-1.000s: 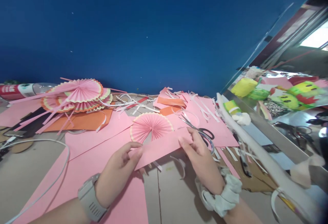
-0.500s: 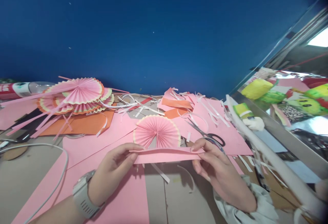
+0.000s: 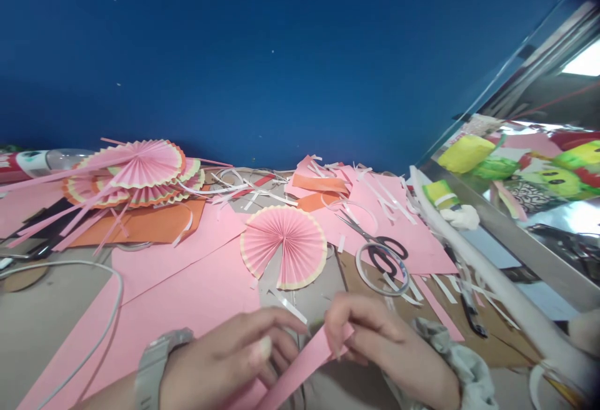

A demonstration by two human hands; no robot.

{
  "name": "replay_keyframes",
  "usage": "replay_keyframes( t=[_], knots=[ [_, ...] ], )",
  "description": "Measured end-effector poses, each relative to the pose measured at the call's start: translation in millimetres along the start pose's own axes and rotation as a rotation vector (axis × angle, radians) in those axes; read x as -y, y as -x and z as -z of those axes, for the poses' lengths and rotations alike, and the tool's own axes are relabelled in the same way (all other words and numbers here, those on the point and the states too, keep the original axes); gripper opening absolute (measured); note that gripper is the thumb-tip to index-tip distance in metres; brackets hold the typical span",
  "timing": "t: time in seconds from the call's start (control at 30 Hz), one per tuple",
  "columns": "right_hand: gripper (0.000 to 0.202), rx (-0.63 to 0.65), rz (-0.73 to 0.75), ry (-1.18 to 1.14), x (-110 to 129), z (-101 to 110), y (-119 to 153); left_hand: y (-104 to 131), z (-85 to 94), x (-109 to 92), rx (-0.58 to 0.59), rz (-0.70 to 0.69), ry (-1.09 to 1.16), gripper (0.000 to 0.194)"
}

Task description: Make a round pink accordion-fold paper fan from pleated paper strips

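Note:
A folded pink paper strip [image 3: 307, 363] slants up from the lower edge between my hands. My right hand [image 3: 375, 338] pinches its upper end between thumb and fingers. My left hand [image 3: 234, 350], with a grey watch at the wrist, is curled beside the strip; its fingertips are partly hidden, and the strip passes next to them. Just beyond lies a pleated pink paper fan [image 3: 285, 247] with a cream edge, spread nearly into a full circle with a gap at the bottom. Pink paper sheets [image 3: 187, 297] lie under and around my left hand.
Scissors [image 3: 370, 235] and a roll of tape [image 3: 360, 270] lie right of the fan. Finished-looking fans with pink sticks [image 3: 145, 166] are piled on the left near a bottle [image 3: 56, 160]. A white cable [image 3: 117, 310] curves at left; a utility knife [image 3: 471, 310] lies right.
The pink strip has come down toward me and turned from level to slanting. My left hand has let its left end go from the earlier pinch. The fan is now fully visible.

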State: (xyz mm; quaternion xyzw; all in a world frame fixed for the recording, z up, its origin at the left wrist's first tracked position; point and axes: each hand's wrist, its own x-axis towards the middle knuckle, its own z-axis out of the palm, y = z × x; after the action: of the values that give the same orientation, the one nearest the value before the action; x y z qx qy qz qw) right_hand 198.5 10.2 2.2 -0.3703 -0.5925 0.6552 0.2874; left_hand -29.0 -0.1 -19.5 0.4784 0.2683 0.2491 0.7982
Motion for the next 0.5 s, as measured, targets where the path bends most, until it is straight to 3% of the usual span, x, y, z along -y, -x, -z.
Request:
replay_keyframes(
  t=[0.07,0.17,0.27,0.33,0.4,0.5],
  knots=[
    [0.019,0.003,0.026,0.059,0.8,-7.9,-2.1,-1.8,-9.6,2.8,0.043,0.126,-0.021,0.038],
    [0.02,-0.044,0.037,-0.098,-4.6,-11.3,-7.6,-6.2,-14.0,9.7,-0.004,0.189,-0.004,0.039],
    [0.056,0.036,0.034,-0.253,-13.3,-9.9,-12.9,-6.4,-11.7,12.6,-0.04,0.172,0.162,0.036],
    [0.067,0.151,0.023,-0.259,-16.9,-11.1,-15.3,-3.4,-10.4,11.1,-0.043,0.173,0.274,0.036],
    [0.052,0.222,0.01,-0.244,-17.8,-14.6,-16.9,-0.2,-11.0,8.7,-0.039,0.196,0.335,0.04],
    [0.026,0.207,0.015,-0.248,-17.1,-19.9,-19.1,0.7,-15.1,7.6,0.035,0.205,0.353,0.045]
  ],
)
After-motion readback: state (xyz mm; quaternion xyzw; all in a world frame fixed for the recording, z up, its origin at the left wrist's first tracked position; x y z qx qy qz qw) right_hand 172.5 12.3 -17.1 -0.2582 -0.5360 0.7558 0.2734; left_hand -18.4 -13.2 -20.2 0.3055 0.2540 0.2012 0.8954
